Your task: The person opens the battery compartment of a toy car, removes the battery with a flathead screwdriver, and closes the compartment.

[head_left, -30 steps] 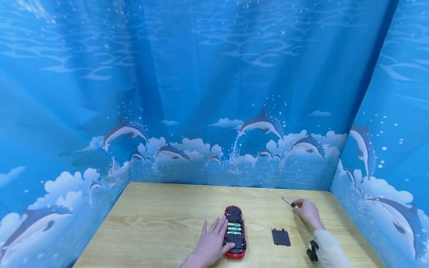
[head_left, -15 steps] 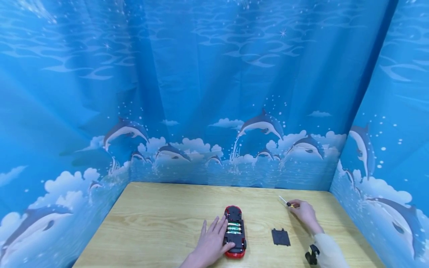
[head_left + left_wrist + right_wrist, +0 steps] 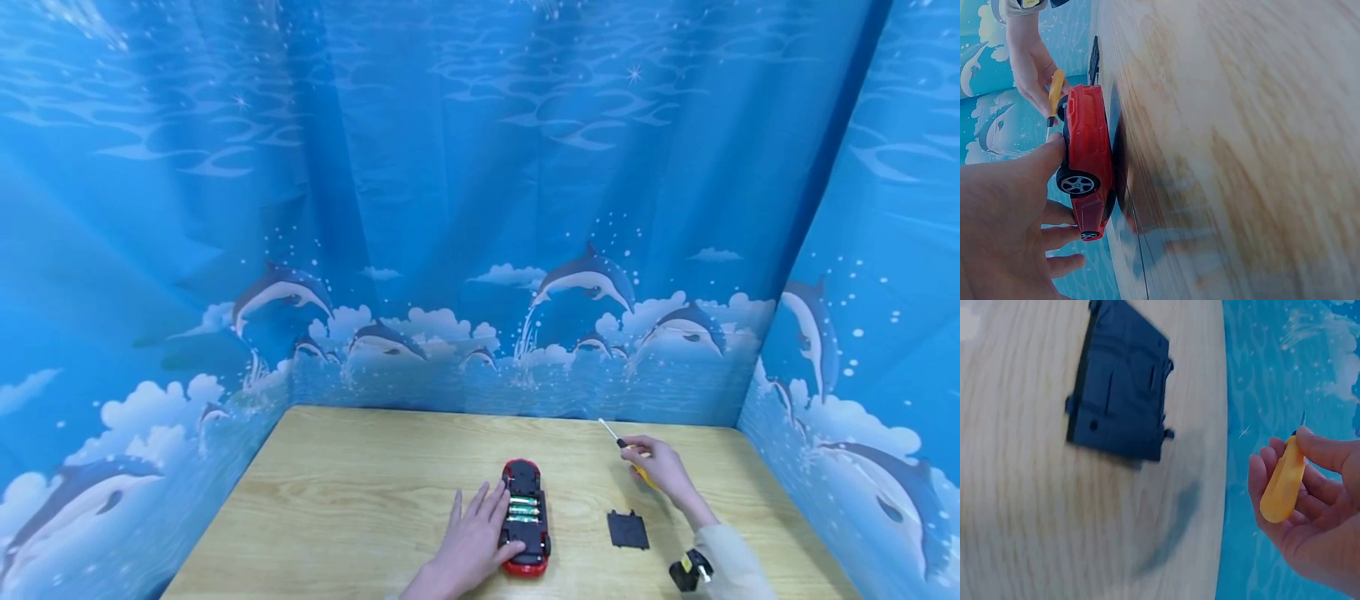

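A red toy car [image 3: 527,522] lies upside down on the wooden table [image 3: 360,500], its battery bay open with green batteries showing. My left hand [image 3: 477,537] rests on the car's left side, fingers straight, thumb against its near end [image 3: 1088,150]. My right hand [image 3: 658,468] is raised a little above the table to the right and grips a yellow-handled screwdriver [image 3: 628,457], shaft pointing up and left. In the right wrist view the yellow handle [image 3: 1282,484] lies across curled fingers. A black battery cover [image 3: 628,531] lies flat on the table between car and right hand [image 3: 1119,406].
Blue curtains printed with dolphins [image 3: 585,283] wall in the table at the back and both sides. A wrist-worn camera strap [image 3: 686,572] shows on my right sleeve. Bare wood stretches left of the car.
My right hand has lifted the screwdriver off the table and carried it up and to the left. The left hand, car and cover have stayed put.
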`<act>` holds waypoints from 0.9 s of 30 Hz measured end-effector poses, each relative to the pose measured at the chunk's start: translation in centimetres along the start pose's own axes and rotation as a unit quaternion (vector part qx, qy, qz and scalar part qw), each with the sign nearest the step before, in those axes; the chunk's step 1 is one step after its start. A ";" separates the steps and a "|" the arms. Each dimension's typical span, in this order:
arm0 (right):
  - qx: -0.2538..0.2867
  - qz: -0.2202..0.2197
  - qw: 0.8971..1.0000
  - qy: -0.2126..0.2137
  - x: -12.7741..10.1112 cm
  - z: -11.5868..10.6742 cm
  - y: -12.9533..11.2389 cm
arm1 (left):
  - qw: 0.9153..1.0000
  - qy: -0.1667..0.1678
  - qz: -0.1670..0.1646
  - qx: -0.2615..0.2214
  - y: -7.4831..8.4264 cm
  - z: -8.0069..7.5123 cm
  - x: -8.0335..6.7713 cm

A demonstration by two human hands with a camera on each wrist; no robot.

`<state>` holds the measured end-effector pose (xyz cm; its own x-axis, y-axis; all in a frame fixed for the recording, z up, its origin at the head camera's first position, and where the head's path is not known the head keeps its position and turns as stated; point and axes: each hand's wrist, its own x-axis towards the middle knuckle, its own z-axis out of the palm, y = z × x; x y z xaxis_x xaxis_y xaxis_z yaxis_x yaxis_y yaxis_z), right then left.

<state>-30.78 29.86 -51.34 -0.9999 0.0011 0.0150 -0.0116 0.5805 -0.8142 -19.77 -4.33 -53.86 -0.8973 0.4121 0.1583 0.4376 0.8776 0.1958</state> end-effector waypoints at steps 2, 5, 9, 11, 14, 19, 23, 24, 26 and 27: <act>0.012 0.003 1.000 -0.013 -0.3 0.2 -0.6 | 1.000 -0.002 0.000 -0.001 0.0 0.0 0.0; 0.028 -0.007 0.999 -0.035 -0.6 0.4 -1.6 | 1.000 -0.006 -0.001 -0.005 0.1 -0.1 0.0; 0.043 -0.036 0.996 -0.068 -1.1 0.8 -2.6 | 1.000 -0.006 -0.001 -0.003 0.1 -0.2 0.0; 0.041 -0.053 0.994 -0.084 -1.3 1.1 -3.0 | 1.000 -0.005 0.000 0.000 0.1 -0.2 0.0; 0.027 -0.065 0.993 -0.099 -1.6 1.5 -3.6 | 1.000 -0.005 0.001 0.003 0.1 -0.1 0.0; 0.006 -0.075 0.991 -0.114 -2.1 2.3 -4.7 | 1.000 -0.007 -0.001 0.001 0.1 -0.1 0.0; -0.012 -0.094 0.986 -0.138 -2.5 2.8 -5.5 | 1.000 -0.011 -0.003 -0.006 0.1 -0.2 0.0; -0.014 -0.099 0.984 -0.146 -2.6 2.9 -5.7 | 1.000 -0.013 -0.004 -0.007 0.1 -0.2 0.0; -0.024 -0.112 0.980 -0.160 -2.8 3.2 -6.0 | 1.000 -0.019 -0.008 -0.010 0.1 -0.2 0.1; -0.027 -0.117 0.979 -0.167 -2.9 3.2 -6.1 | 1.000 -0.021 -0.010 -0.009 0.1 -0.2 0.1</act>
<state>-27.82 23.68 -48.30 -0.9174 -0.3981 0.0002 -0.2497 0.5752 -0.7790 -19.80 -4.26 -53.67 -0.9071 0.4053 0.1134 0.4207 0.8809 0.2167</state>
